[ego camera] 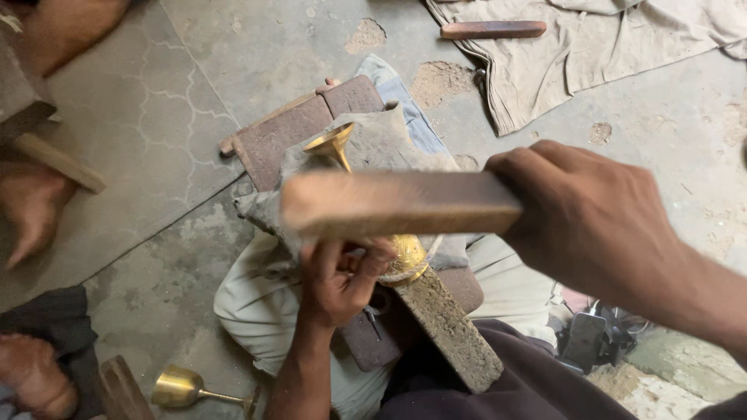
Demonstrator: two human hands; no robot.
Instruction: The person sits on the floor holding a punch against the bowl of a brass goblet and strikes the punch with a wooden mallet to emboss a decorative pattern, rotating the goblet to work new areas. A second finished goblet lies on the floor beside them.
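Your right hand (599, 225) has its fingers wrapped tight around one end of a flat wooden bat (397, 204), held level and blurred above the work. Your left hand (338, 280) curls its fingers about a brass goblet (405, 253), which lies tilted on a rough stone block (451, 327) over your lap. A second brass goblet (187, 387) lies on the concrete floor (156, 140), well apart.

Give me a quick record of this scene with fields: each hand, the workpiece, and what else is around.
left hand: grips brass goblet at its cup
right hand: holds wooden bat above goblet, blurred
support: goblet's cup sits over rough stake
padding: grey cloth on board
nearby: second goblet lying on floor; wooden stick on cloth
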